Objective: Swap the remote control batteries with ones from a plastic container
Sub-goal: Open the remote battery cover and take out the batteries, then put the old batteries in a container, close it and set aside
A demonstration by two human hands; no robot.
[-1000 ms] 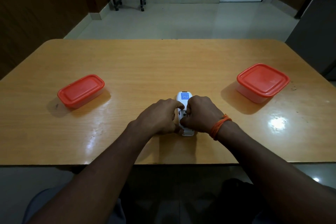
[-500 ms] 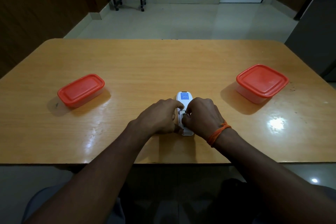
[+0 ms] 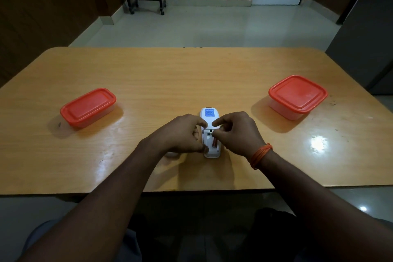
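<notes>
Well out to the left of the left hand, a shallow clear plastic container with an orange-red lid (image 3: 88, 107) sits closed on the wooden counter (image 3: 161, 74), apart from everything else. The left hand (image 3: 180, 134) rests on the counter against the left edge of the white remote control (image 3: 210, 134), its fingers curled narrow and its forefinger reaching over onto the remote's back; the thumb presses the near left side of the casing. The remote lies face down between the two hands, long axis pointing away from the person, a blue label (image 3: 209, 112) showing beyond the fingertips. Its battery compartment is open, and a reddish battery (image 3: 214, 142) lies in the right slot; whether the left slot holds one is hard to make out. The right hand (image 3: 238, 132) hovers over the remote's right side, forefinger and thumb pinched close at the top of the compartment, apparently on the battery's far end. An orange thread band (image 3: 260, 155) circles that wrist. Far to the right of the right hand stands a second, deeper lidded container (image 3: 297, 95), also closed.
</notes>
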